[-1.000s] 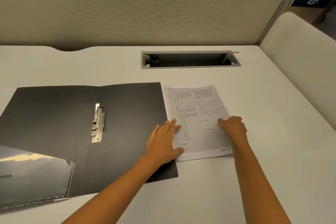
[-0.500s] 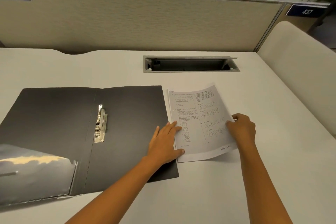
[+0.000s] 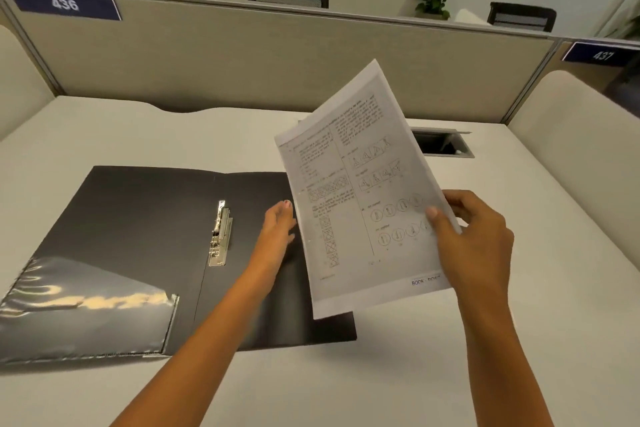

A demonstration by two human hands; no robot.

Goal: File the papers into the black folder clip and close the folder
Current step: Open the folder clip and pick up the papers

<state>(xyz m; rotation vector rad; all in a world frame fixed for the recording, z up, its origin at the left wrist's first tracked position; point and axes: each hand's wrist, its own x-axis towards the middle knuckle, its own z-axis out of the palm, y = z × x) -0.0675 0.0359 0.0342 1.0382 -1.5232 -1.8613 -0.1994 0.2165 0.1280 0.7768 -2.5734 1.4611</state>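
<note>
A black folder (image 3: 138,218) lies open and flat on the white desk. Its metal clip (image 3: 220,234) runs along the spine, and a clear plastic pocket (image 3: 83,308) covers the lower left cover. My right hand (image 3: 474,243) grips the right edge of the printed papers (image 3: 360,191), thumb on top, and holds them tilted up above the folder's right edge. My left hand (image 3: 278,232) is at the papers' left edge, fingers extended over the folder's right cover; its fingertips are partly hidden behind the sheets.
The white desk (image 3: 519,288) has a cable slot (image 3: 446,144) at the back, partly hidden by the papers. A grey partition (image 3: 242,55) with number plates 436 and 437 walls the far edge. A cream side panel (image 3: 588,135) stands at the right.
My right hand has lifted the papers off the desk and tilted them upright. My left hand rose from the desk to their left edge. The camera tipped upward.
</note>
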